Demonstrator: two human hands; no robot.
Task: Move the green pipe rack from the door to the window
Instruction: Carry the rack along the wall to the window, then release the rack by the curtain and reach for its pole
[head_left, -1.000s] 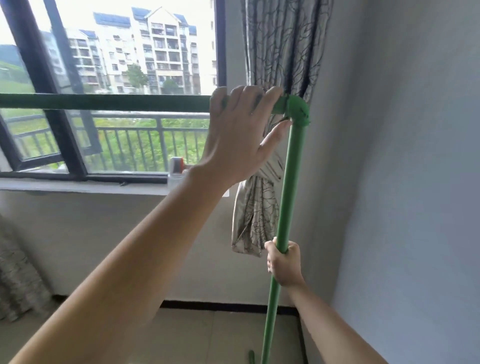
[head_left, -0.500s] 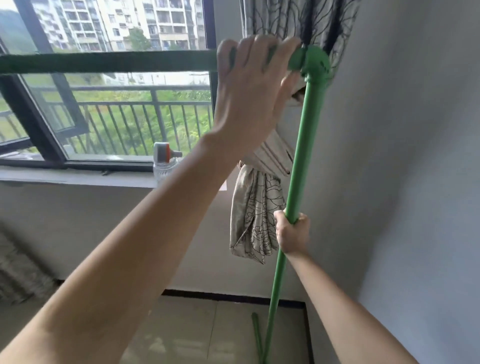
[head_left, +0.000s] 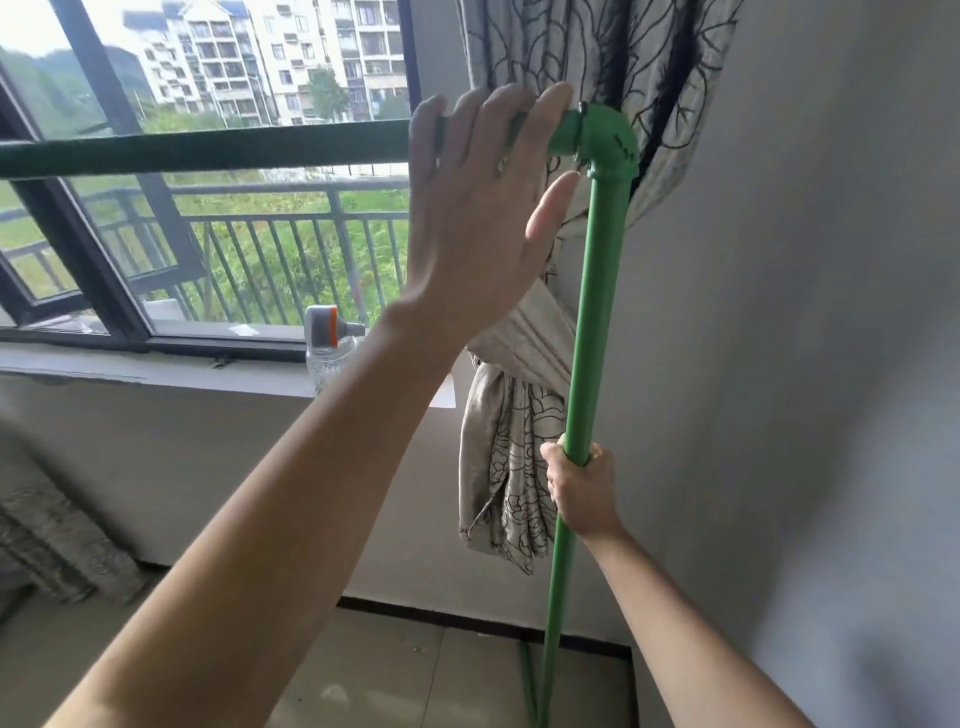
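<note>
Now that my left hand (head_left: 467, 208) has loosened to fingertips on the rack (head_left: 592, 322), right hand (head_left: 582, 488) gripping its post, it stands at the window (head_left: 249, 171), likely placed.

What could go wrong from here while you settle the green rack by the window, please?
1. The curtain hangs right behind the upright pipe, so it could get pinned against the wall.
2. The bottle on the sill stands under the top bar; a swing might knock it off.
3. The left hand lies loosely over the bar, thumb free, so the rack may tip if the right hand slips.
</note>
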